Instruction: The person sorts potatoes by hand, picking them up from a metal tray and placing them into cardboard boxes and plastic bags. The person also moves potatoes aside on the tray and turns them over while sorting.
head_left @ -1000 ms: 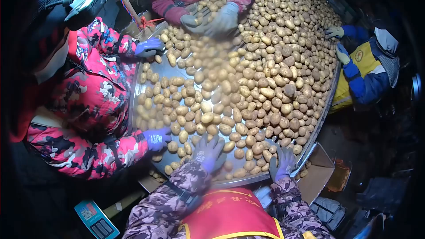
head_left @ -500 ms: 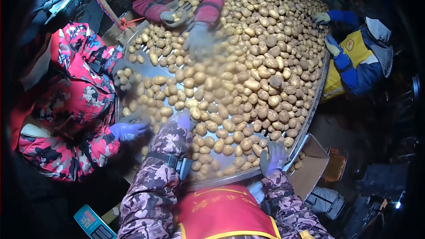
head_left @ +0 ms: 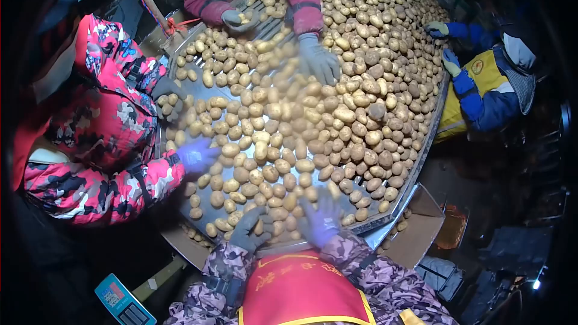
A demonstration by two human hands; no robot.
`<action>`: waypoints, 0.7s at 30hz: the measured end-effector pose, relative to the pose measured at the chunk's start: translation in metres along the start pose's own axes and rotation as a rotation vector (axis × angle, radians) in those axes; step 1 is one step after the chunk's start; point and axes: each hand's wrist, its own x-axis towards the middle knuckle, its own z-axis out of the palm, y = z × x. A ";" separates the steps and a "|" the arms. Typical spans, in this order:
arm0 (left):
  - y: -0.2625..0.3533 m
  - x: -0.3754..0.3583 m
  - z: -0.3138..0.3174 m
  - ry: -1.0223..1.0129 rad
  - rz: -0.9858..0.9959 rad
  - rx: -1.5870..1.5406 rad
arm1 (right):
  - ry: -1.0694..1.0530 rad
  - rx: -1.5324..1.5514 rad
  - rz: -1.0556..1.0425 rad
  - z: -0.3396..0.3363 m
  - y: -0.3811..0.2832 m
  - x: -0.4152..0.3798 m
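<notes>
Many potatoes point(head_left: 346, 114) cover a metal sorting table point(head_left: 205, 88). My left hand point(head_left: 248, 230), in a dark grey glove, is at the near edge, its fingers curled around a potato point(head_left: 259, 227). To its right my right hand point(head_left: 322, 219), in a purple and grey glove, lies over potatoes with its fingers spread; it is slightly blurred. Both my sleeves are camouflage-patterned, and a red apron point(head_left: 307, 289) shows between them.
On the left, a co-worker's purple glove point(head_left: 197, 155) reaches over the table. Another co-worker's grey glove point(head_left: 319, 61) rests on the potatoes opposite. A third person in a yellow vest point(head_left: 478, 72) stands at right. Cardboard boxes point(head_left: 421, 229) and a scale point(head_left: 123, 302) flank my place.
My left hand has drawn back from mid-table to the near edge. My right hand has moved left from the right corner. The co-workers' gloves at left and opposite have shifted right.
</notes>
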 end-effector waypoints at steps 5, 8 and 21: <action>-0.022 -0.004 -0.009 0.043 0.130 0.523 | -0.078 0.501 -0.338 -0.016 0.014 0.017; -0.018 -0.005 -0.009 0.201 -0.185 -0.006 | -0.089 0.432 -0.053 -0.046 0.054 0.043; -0.047 -0.006 -0.015 0.073 -0.145 -0.094 | -0.033 0.481 0.072 -0.050 0.048 0.076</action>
